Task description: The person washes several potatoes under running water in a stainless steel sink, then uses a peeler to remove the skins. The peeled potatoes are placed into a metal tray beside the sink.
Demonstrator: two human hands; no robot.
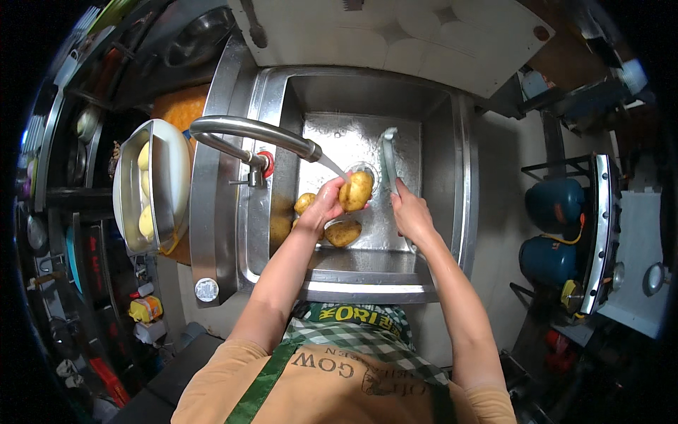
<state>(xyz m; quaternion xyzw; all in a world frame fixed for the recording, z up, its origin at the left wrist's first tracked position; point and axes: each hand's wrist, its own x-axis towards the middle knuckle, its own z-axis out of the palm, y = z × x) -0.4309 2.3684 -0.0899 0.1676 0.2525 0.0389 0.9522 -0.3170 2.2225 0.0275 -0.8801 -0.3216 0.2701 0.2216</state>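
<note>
Water runs from a curved metal faucet (265, 130) onto a wet potato (355, 192), which my left hand (327, 200) holds over the stainless steel sink (365, 275). My right hand (414, 214) grips the end of a long, pale, blurred implement (389, 159); its kind cannot be told. The implement points away from me, to the right of the potato and not touching it. Below my left hand, another unpeeled potato (343, 233) lies on the sink floor. A smaller potato (304, 203) is by the left wall, with one more partly hidden under my wrist.
Left of the faucet, a metal pan (153, 212) holding several pale peeled potatoes (145, 222) rests in a white basin (177, 175). A light panel (392, 37) lies beyond the sink. Two dark blue gas cylinders (553, 201) stand at the right, beside a metal-edged stove (601, 233).
</note>
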